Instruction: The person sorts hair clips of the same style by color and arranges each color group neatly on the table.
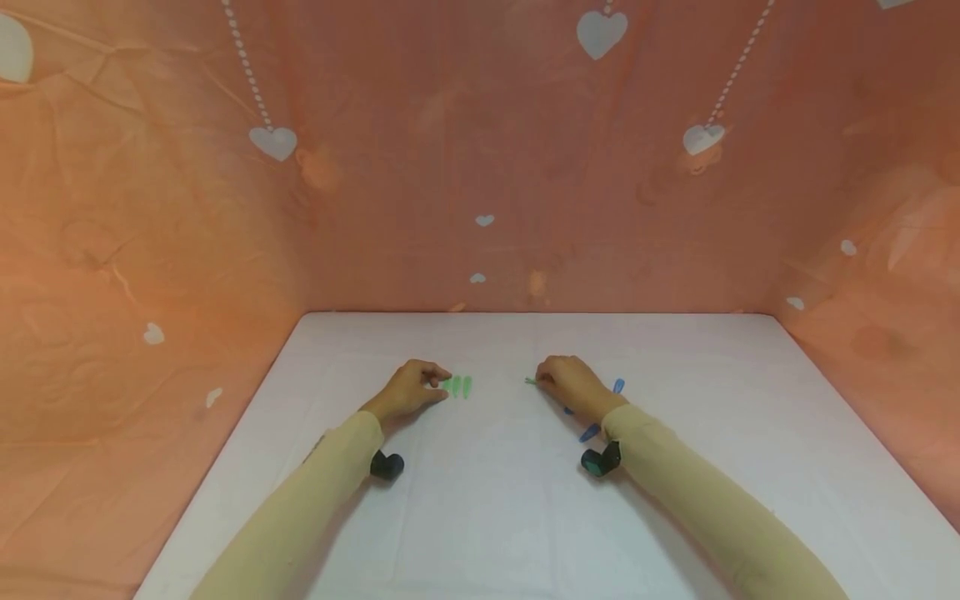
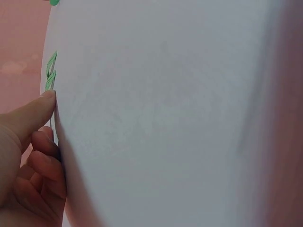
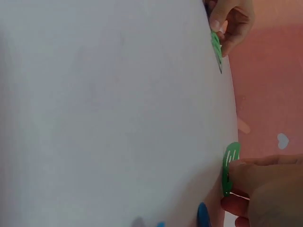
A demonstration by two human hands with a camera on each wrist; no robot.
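Several green snap hair clips (image 1: 467, 387) lie side by side in a short row left of the table's middle. My left hand (image 1: 408, 390) is at the left end of this row, its thumb and forefinger on either end of the outermost green clip. In the left wrist view, the thumb covers part of that clip, and two more green clips (image 2: 52, 64) show beyond it. Right of the middle, my right hand (image 1: 573, 385) pinches another green snap hair clip (image 3: 226, 172) near the tabletop. Its rounded, slotted end sticks out past the fingers.
Blue hair clips lie around my right hand: one (image 1: 618, 385) beyond the wrist, another (image 1: 589, 432) by the sleeve cuff, a third partly hidden under the hand. A white cloth covers the table (image 1: 480, 517). Orange sheets with white hearts (image 1: 273, 143) enclose the back and sides.
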